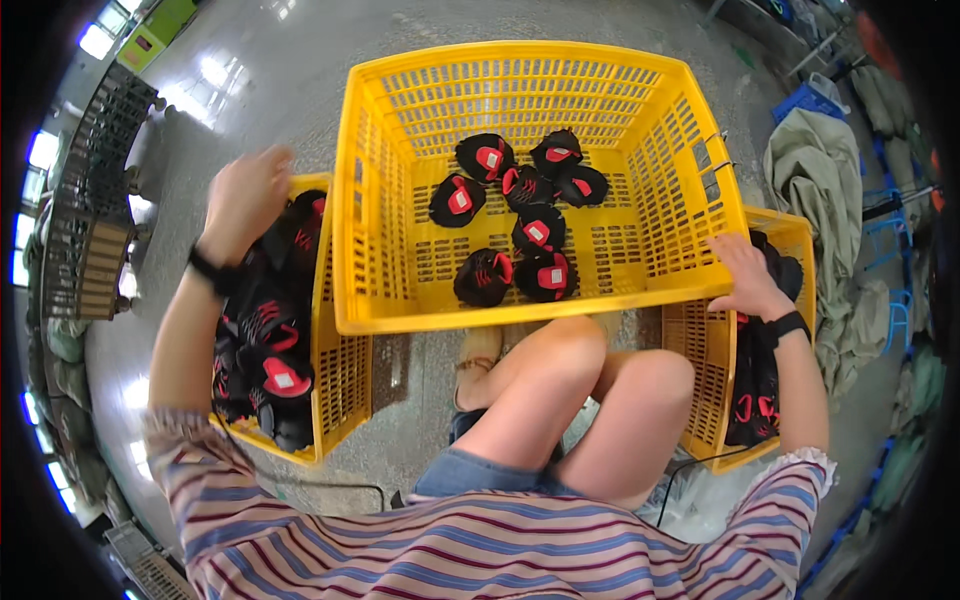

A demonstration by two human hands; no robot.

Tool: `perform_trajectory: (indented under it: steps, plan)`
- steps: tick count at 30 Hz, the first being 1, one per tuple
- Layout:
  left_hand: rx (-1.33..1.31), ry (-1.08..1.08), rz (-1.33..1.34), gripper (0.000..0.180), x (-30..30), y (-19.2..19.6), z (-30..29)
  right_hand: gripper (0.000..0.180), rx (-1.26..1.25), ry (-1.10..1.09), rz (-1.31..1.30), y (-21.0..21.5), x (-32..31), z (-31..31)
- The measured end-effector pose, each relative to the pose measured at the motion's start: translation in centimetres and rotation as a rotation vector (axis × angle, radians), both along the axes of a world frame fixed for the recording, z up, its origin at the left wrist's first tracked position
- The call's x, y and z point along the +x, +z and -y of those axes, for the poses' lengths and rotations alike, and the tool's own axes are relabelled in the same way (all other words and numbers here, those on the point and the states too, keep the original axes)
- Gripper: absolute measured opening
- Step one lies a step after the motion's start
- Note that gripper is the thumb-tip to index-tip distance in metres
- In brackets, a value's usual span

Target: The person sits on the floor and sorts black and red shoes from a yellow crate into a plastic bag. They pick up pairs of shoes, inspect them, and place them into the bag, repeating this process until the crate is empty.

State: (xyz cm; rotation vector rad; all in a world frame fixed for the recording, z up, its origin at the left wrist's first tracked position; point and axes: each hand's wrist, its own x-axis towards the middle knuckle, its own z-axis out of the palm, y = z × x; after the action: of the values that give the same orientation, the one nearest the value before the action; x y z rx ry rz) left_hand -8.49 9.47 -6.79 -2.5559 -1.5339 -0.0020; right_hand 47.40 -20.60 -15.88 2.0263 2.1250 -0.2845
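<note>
In front of me, a large yellow plastic crate [520, 318] holds several small black shoes [482, 277] with red parts and white labels, loosely spread over its slatted floor. My left hand [248, 190] is raised at the far end of the left yellow crate [340, 385], left of the large one. Motion blurs its fingers, so I cannot make out whether they hold anything. More black shoes [285, 377] with red trim are heaped in that left crate. At the large crate's right side, my right hand [748, 277] has its fingers spread against the rim, holding nothing visible.
A third yellow crate [700, 385] with black and red shoes stands on my right. Beyond it lie pale green cloth sacks [815, 180], a blue basket [808, 100] and blue stools [895, 315]. Dark racks [95, 190] on wheels line the left.
</note>
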Motion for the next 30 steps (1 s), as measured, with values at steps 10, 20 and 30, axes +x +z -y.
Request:
perform_trajectory:
  steps: [10, 20, 30]
  plan:
    - [-0.713, -0.019, 0.006, 0.119, 27.8, -34.4, -12.7, 0.031, -0.087, -0.011, -0.186, -4.9, 1.0, -2.3]
    - [-0.638, 0.250, 0.285, 0.080, 33.2, -49.7, -9.0, 0.037, -0.001, -0.022, -0.218, -5.3, 0.5, -3.2]
    - [-1.347, 0.078, 1.610, 0.027, 27.9, -30.3, -2.8, 0.020, -0.009, -0.003, -0.160, -5.2, 1.0, -1.2]
